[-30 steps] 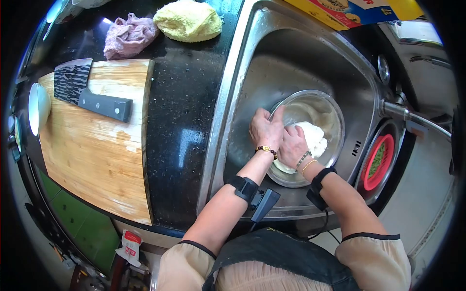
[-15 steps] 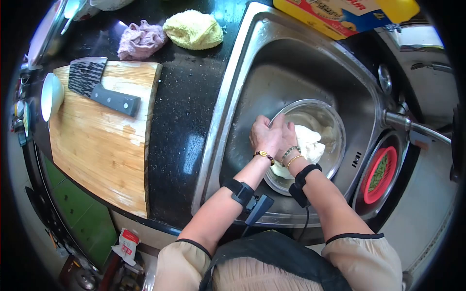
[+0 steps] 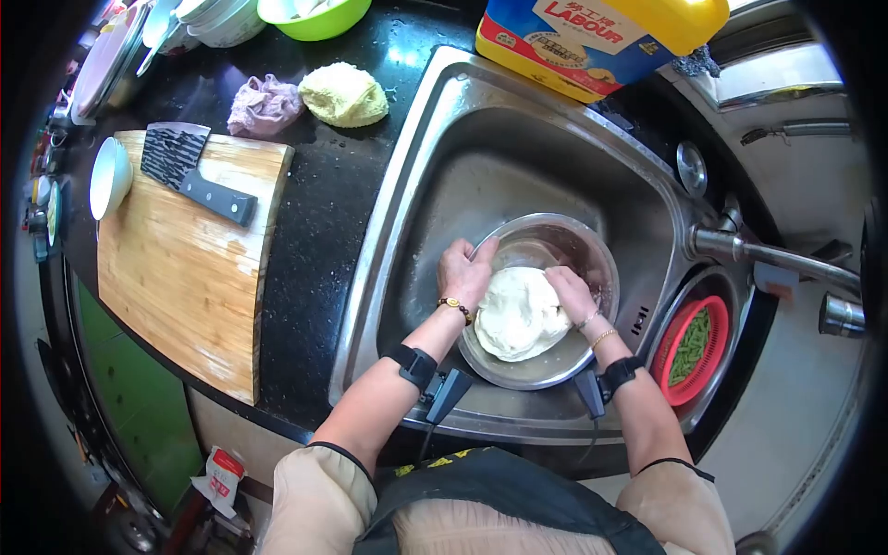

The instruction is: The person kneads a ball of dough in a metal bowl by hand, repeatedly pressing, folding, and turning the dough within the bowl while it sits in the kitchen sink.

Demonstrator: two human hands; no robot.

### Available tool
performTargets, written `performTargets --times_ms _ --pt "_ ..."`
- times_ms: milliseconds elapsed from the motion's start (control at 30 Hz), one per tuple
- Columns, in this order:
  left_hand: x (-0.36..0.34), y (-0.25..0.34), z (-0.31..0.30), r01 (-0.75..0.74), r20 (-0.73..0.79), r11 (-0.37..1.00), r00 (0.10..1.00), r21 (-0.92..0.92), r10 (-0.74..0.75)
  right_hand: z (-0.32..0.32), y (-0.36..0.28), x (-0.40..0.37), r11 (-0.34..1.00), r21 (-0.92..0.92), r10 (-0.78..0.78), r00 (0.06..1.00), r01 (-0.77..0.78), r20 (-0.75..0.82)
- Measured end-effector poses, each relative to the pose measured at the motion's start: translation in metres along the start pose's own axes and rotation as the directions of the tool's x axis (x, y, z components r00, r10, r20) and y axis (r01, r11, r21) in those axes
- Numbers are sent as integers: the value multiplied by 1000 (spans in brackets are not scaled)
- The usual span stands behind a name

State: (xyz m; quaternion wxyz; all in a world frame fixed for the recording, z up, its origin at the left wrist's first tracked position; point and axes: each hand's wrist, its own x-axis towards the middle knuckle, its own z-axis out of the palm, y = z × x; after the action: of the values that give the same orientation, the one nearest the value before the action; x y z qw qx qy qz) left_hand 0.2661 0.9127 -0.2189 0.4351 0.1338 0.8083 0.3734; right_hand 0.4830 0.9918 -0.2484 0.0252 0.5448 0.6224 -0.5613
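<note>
A round metal bowl (image 3: 592, 248) sits in the sink, holding a large white lump of dough (image 3: 520, 319). My left hand (image 3: 465, 276) is closed on the bowl's upper left rim, its thumb near the edge. On the dough's right side, my right hand (image 3: 572, 294) is curled with its fingers at the dough's edge; the fingertips are partly hidden. The dough looks smooth on top, with an uneven fold near my right hand.
The steel sink (image 3: 370, 277) surrounds the bowl, with a tap (image 3: 768, 254) at right. A red basket of green pieces (image 3: 668, 370) stands in the side basin. Left lies a cutting board (image 3: 176, 287) with a cleaver (image 3: 217, 199). A yellow jug (image 3: 592, 37) stands behind.
My hands were close together at the bowl's left side and have moved apart. My right hand went to the dough's right side. The dough now shows as a wider, rounder lump. The view has shifted.
</note>
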Motion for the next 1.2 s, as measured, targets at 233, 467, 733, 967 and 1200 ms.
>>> performTargets --times_ms 233,467,733,967,1200 --pt "1 -8 5 -1 -46 1000 999 16 1 11 -50 -115 946 -323 -124 913 -10 -389" --pt "0 3 1 36 -33 999 999 37 -35 29 -86 -120 673 -675 -550 815 302 -183" --pt "-2 3 2 12 -33 999 999 46 -11 54 -108 -80 549 -580 -714 699 602 49" --pt "-2 0 4 2 -72 1000 997 11 -2 46 -94 -92 567 -660 -592 801 493 91" --pt "-3 2 6 12 -68 1000 998 27 -10 32 -73 -113 707 -687 -416 885 170 -209"
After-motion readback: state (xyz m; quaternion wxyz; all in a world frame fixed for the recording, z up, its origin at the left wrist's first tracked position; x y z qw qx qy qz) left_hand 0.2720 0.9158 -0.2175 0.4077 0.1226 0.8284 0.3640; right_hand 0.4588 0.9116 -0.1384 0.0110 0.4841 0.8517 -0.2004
